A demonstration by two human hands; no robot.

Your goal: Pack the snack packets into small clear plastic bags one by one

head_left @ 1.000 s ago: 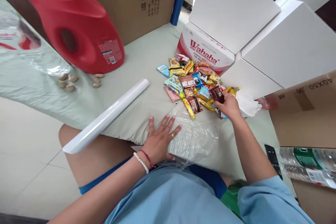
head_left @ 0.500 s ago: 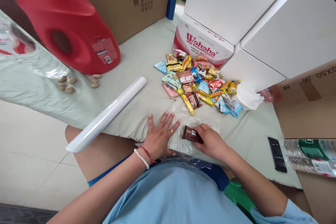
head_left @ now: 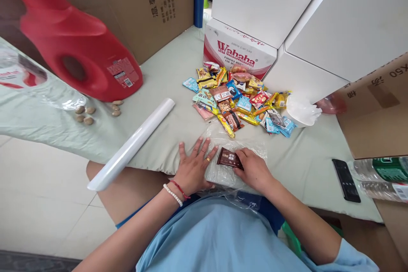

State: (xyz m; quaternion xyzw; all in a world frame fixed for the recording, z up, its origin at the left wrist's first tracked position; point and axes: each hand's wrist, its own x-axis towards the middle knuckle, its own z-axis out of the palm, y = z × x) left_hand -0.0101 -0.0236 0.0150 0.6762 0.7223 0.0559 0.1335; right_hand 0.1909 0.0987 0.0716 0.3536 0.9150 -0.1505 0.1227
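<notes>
My left hand lies flat with its fingers spread, pressing the left edge of a sheet of clear plastic wrap at the table's front edge. On that sheet, my right hand grips the right end of a dark brown wrapped snack with pale lettering on its face. Just beyond the sheet, a pile of small wrapped snacks in yellow, blue, red and brown spreads over the cloth. To the left of my left hand lies a white roll, slanting out past the table edge.
Behind the snacks stand a Wahaha carton and large white boxes. A white bowl holds crumpled plastic. At left are a red jug, several brown nuts and a clear bottle. A phone lies near plastic bottles at right.
The brown snack has turned slightly and moved a little to the left on the plastic, its lettering now more visible. My left hand stays spread in place. The camera view has shifted slightly.
</notes>
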